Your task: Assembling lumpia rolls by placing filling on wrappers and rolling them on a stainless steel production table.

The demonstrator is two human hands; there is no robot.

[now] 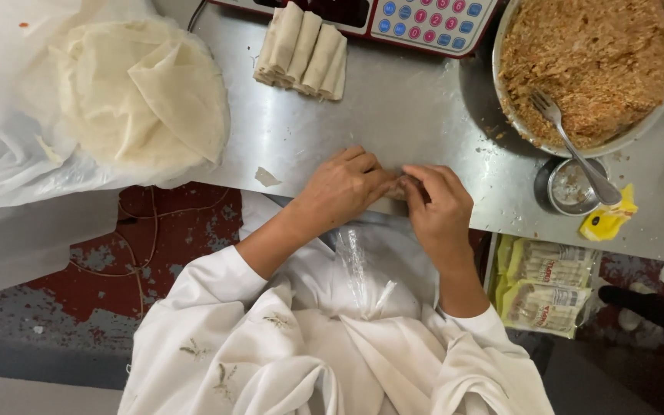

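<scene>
While both hands sit at the near edge of the steel table [393, 107], we see the left hand [345, 187] and right hand [441, 209] meeting over a small roll [398, 189], mostly hidden between the fingertips. Grip state: both hands are curled closed on the roll, left from the left end, right from the right end; we can't tell how tightly. Key relation: the roll's long axis looks to run left-right along the table edge, so it lies directly between the two hands, neither clearly nearer; only a pale sliver shows at the gap. Around it: a stack of thin round wrappers [136, 88] on a white plastic sheet [9, 115] far left, well apart from the hands. A row of finished rolls [303, 50] lies far centre, just beside the scale [416, 21] with coloured keys. Far right, a metal bowl [510, 107] holds brown minced filling [589, 61] with a fork [570, 142] leaning out of it over a small steel cup [570, 187]; a yellow scrap [607, 219] sits just beside the cup. A torn wrapper bit [267, 177] lies near the left hand. Packets [547, 288] sit below the table edge, near right.
</scene>
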